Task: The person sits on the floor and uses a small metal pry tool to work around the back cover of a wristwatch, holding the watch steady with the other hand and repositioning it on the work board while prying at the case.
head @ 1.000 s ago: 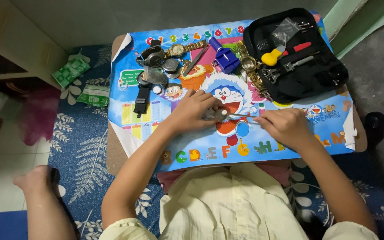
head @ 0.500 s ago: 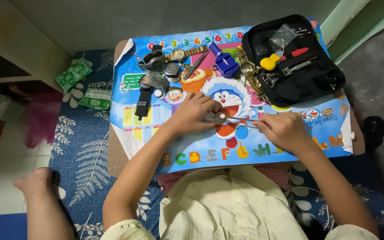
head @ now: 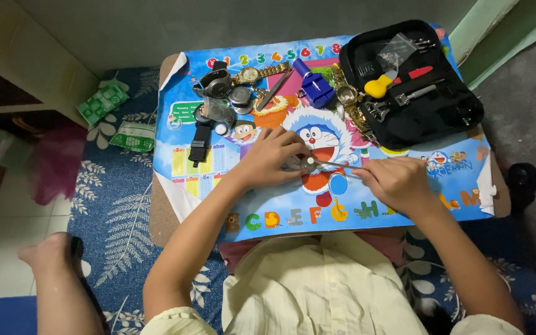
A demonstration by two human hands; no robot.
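At the middle of the low table, the left hand [head: 273, 156] pins a small round watch part [head: 309, 161] against the colourful cartoon mat [head: 404, 205], fingers curled closed over it so that only a pale disc shows. From three o'clock the right hand [head: 394, 181] comes in, pinched tight on a thin metal tool [head: 336, 165] whose tip touches that disc. At eleven o'clock of the hands lies a cluster of watches and loose cases [head: 221, 93], with a black strap [head: 199, 144] trailing down toward nine o'clock, and a gold bracelet watch [head: 257, 74] just beyond. A blue block-shaped tool [head: 315, 88] sits at twelve o'clock. At one to two o'clock an open black zip case [head: 442, 111] holds a yellow-handled tool [head: 378, 87], a red-handled one [head: 418, 72] and a clear plastic bag [head: 397, 49]. The mat is blue, with a row of coloured digits along its far edge and coloured letters along the near edge. Off the table at nine to ten o'clock, two green-and-white packets [head: 118, 118] lie on a blue rug with a white leaf pattern [head: 119, 211]. A grey floor runs along the far side.
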